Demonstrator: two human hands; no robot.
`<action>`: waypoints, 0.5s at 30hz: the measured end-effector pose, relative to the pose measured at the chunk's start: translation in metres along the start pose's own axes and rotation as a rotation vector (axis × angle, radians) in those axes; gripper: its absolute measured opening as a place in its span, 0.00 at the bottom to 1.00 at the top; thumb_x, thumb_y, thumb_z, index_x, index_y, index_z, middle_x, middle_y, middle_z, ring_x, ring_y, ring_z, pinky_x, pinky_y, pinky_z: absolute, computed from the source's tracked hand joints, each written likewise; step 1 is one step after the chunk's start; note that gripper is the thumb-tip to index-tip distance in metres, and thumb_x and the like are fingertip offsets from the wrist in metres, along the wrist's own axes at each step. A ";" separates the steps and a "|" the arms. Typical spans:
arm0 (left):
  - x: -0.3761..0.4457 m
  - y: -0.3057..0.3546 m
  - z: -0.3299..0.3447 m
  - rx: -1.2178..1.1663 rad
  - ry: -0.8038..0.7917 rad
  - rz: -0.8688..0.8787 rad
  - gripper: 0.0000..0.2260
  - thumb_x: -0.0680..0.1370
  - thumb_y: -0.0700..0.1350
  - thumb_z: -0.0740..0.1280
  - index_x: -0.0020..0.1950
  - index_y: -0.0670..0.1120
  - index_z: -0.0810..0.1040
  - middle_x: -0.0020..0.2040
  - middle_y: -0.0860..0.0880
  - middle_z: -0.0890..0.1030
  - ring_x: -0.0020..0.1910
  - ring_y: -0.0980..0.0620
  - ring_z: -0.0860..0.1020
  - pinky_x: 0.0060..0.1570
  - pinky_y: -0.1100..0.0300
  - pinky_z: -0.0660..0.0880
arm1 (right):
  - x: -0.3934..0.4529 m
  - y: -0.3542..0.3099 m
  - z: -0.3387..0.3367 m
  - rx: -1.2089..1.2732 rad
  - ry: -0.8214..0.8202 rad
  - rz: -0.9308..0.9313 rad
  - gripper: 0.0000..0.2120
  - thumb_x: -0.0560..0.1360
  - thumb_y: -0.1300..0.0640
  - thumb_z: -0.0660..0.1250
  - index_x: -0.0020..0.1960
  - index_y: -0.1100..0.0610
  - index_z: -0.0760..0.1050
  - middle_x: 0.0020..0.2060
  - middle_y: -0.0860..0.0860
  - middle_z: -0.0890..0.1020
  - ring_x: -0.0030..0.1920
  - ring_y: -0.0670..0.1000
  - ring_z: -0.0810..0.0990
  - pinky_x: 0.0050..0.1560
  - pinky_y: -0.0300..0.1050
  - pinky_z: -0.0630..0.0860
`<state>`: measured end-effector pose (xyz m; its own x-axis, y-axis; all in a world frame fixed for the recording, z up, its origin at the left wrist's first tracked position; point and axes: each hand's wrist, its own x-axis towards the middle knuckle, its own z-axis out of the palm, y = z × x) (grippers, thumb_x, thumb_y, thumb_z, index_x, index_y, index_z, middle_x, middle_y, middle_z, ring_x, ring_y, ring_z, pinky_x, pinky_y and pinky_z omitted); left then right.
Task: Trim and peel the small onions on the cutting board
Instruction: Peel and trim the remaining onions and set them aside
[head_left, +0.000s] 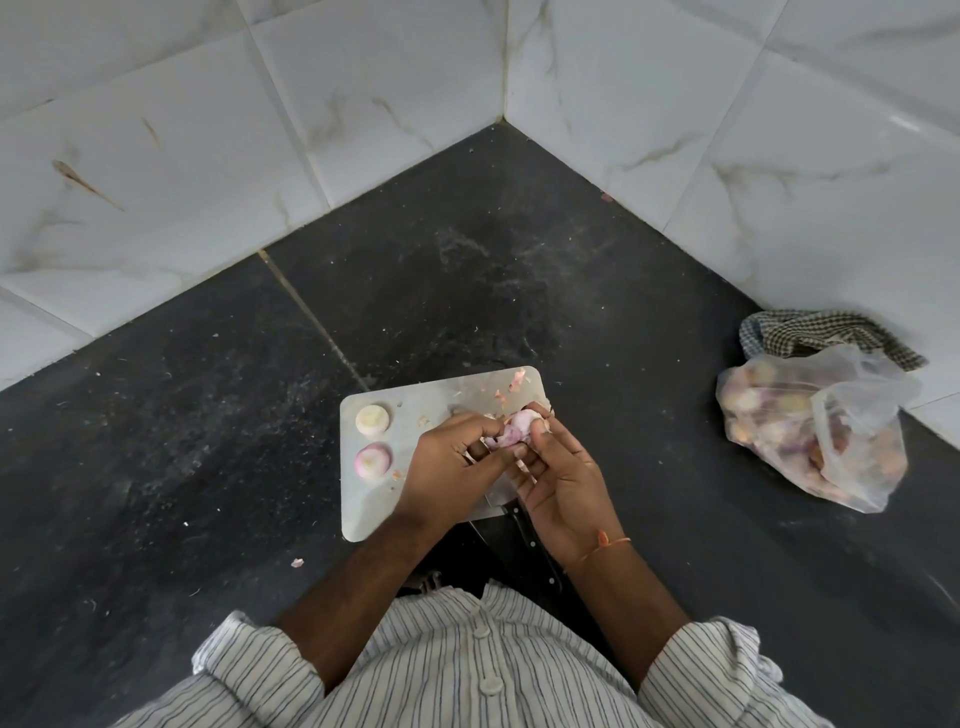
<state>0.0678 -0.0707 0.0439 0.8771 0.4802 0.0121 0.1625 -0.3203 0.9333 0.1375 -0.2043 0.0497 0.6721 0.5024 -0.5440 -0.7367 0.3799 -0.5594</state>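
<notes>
A grey cutting board (374, 509) lies on the dark counter in front of me. Above its right half, both hands hold a small pink onion (517, 427). My left hand (452, 467) pinches loose skin at the onion's left side. My right hand (561, 478) grips the onion with its fingers curled round it. Two peeled onions rest at the board's left edge, a pale one (372, 419) and a pinkish one (372, 460). A black-handled knife (535, 545) lies under my right hand, its blade mostly hidden. Scraps of skin (515, 381) lie at the board's far corner.
A clear plastic bag of onions (810, 431) sits on the counter to the right, with a checked cloth (821, 335) behind it against the wall. White tiled walls meet in a corner behind the board. One skin scrap (297, 563) lies on the counter.
</notes>
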 end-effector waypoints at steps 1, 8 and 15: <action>0.000 0.000 0.000 0.007 -0.005 0.004 0.04 0.79 0.45 0.79 0.53 0.50 0.89 0.47 0.53 0.86 0.48 0.49 0.85 0.51 0.50 0.83 | 0.000 0.000 0.001 0.014 0.007 -0.002 0.20 0.83 0.59 0.69 0.73 0.64 0.76 0.70 0.70 0.77 0.69 0.69 0.77 0.62 0.49 0.82; 0.001 0.001 0.000 0.054 -0.019 0.010 0.04 0.80 0.46 0.77 0.54 0.50 0.88 0.48 0.56 0.86 0.49 0.52 0.85 0.50 0.56 0.82 | 0.000 -0.002 0.006 0.072 0.029 0.011 0.18 0.81 0.60 0.70 0.70 0.62 0.79 0.66 0.68 0.81 0.64 0.65 0.80 0.60 0.48 0.83; -0.002 -0.005 -0.004 0.163 -0.123 0.119 0.03 0.81 0.48 0.76 0.54 0.51 0.87 0.50 0.58 0.85 0.51 0.55 0.84 0.53 0.56 0.82 | 0.006 0.002 0.005 0.053 0.121 0.010 0.21 0.79 0.60 0.72 0.71 0.62 0.78 0.64 0.66 0.83 0.59 0.66 0.85 0.54 0.48 0.86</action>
<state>0.0632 -0.0666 0.0404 0.9412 0.3314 0.0658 0.1167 -0.5015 0.8573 0.1401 -0.1965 0.0489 0.6667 0.4104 -0.6222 -0.7439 0.4180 -0.5214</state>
